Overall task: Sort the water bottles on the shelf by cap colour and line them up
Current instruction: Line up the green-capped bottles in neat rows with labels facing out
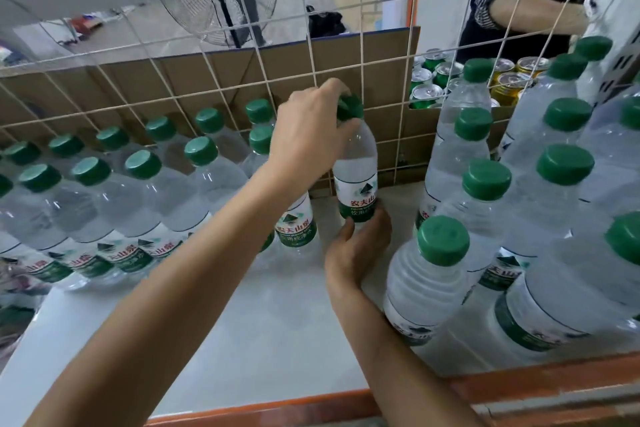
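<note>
**Placement of one bottle at the end of the back row: in hand**

The white shelf is bounded at the rear by a wire grid backed with a cardboard panel, and at the front by an orange front lip. On my left stand the ranked rows of green-capped bottles. On my right is a loose cluster, also green-capped.

The green-capped water bottle I am setting stands upright close to the grid, just right of the row ends. My left hand is curled over its cap. My right hand cups its base, thumb on one side and fingers on the other.

Recommendation: steer from the base and steady from the cap. Slide the bottle left until it sits beside its neighbour, label forward, without tipping.

Clearance: open board lies in front and between the two groups. The rear is tight. In my judgement, my right forearm, close against the nearest cluster bottle, is the likeliest thing to knock something.
</note>
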